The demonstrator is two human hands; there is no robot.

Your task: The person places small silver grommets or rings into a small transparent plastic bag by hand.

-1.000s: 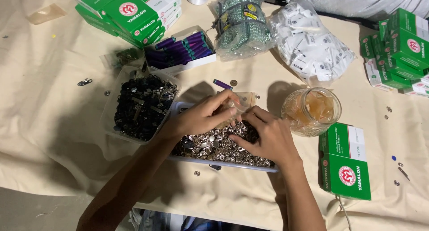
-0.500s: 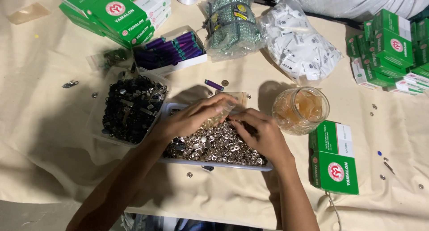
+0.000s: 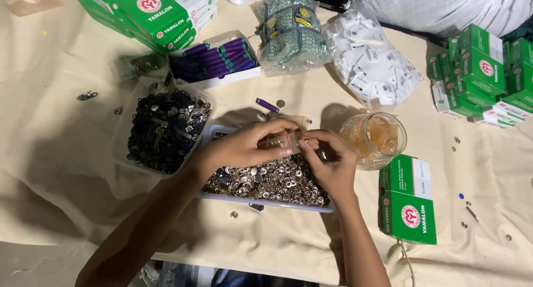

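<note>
My left hand (image 3: 241, 149) and my right hand (image 3: 332, 167) meet fingertip to fingertip above a shallow tray (image 3: 266, 201) heaped with small silver metal snaps (image 3: 272, 181). Between the fingertips is a small clear packet (image 3: 280, 140). The left fingers hold it from the left and the right thumb and forefinger pinch its right edge. Whatever is inside the packet is too small to make out. Both forearms reach in from the table's near edge.
A clear tub of small black parts (image 3: 164, 130) sits left of the tray, a glass jar (image 3: 375, 140) right of it. Green boxes (image 3: 411, 206) lie at right, more stacked far left (image 3: 152, 15) and far right (image 3: 483, 65). Purple spools (image 3: 216, 59) and two plastic bags (image 3: 288, 31) lie behind. Loose snaps dot the cloth.
Both hands stay over the tray, fingertips still working together at the small packet. The view has shifted slightly; nothing else on the table moved.
</note>
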